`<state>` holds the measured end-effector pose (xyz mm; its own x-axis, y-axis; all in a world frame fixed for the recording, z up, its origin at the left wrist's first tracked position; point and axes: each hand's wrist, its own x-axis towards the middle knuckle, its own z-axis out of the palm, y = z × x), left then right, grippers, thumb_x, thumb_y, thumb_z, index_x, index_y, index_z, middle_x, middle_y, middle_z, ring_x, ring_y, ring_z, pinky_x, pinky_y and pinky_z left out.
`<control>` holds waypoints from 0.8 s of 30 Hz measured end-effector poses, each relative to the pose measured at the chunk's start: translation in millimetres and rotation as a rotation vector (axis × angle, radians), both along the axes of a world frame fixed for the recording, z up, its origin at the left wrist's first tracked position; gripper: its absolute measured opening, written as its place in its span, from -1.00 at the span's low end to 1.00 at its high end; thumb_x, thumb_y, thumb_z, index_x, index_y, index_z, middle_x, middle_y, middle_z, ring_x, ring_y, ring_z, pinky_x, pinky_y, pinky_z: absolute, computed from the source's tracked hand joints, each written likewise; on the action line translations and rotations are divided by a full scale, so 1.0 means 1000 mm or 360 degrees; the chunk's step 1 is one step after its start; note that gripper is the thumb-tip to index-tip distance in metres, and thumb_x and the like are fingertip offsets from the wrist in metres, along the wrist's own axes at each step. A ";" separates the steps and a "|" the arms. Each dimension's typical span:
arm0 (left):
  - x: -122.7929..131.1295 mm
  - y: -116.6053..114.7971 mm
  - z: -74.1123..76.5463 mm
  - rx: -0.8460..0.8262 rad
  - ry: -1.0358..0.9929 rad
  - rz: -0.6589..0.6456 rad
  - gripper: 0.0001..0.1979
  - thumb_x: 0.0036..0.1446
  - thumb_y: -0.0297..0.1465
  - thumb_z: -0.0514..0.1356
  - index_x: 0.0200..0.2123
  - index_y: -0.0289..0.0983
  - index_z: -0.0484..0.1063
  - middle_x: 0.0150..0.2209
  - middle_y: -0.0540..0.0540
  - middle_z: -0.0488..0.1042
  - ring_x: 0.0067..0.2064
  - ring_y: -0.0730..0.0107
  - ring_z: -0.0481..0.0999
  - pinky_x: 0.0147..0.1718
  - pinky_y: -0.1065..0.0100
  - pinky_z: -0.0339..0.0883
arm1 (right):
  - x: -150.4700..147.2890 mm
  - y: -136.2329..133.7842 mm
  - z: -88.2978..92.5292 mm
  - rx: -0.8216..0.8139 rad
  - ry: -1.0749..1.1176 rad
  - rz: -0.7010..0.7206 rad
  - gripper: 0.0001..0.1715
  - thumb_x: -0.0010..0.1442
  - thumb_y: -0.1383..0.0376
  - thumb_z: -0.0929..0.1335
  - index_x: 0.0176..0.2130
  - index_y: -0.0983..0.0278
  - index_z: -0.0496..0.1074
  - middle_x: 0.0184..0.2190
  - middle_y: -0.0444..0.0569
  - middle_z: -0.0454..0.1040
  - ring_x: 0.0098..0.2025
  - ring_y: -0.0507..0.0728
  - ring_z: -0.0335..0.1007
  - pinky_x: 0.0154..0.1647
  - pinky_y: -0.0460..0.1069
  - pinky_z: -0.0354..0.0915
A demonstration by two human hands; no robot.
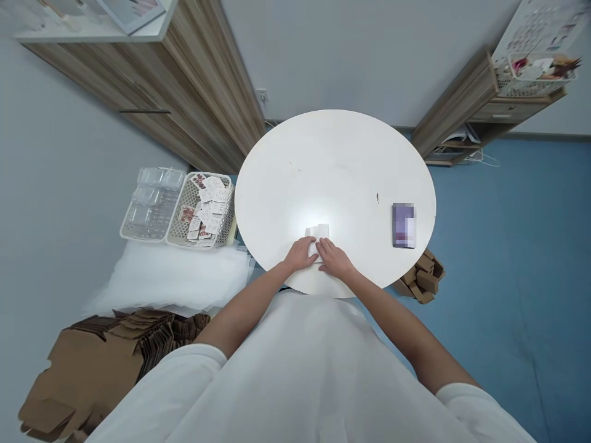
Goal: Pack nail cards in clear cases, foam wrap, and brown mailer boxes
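Both my hands lie on a small folded white sheet near the front edge of the round white table. Paper or foam, I cannot tell which. My left hand covers its left side, fingers forward and thumb apart. From the right, my right hand rests on it with fingers stretched out over the top and thumb spread toward me. The fingertips of the two hands nearly meet. Whether anything lies inside the folds is hidden.
A blurred purple item lies at the table's right. Left stand a basket of printed cards, a basket of clear plastic boxes, white sheets and flattened cardboard boxes. Cardboard pieces sit below the table's right edge.
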<state>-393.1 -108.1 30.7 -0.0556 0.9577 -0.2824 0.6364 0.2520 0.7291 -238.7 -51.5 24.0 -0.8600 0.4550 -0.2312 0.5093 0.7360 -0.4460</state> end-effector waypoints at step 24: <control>0.012 -0.017 -0.005 -0.0161 -0.0432 0.0790 -0.70 -0.03 -0.27 0.17 -0.19 -0.21 0.39 -0.27 -0.07 0.43 -0.34 0.40 0.37 -0.26 0.34 0.27 | -0.016 0.048 0.009 -0.0473 -0.0033 -0.0368 -0.58 0.12 0.16 0.24 -0.04 0.27 0.25 -0.16 0.06 0.31 -0.15 0.15 0.26 -0.23 -0.02 0.21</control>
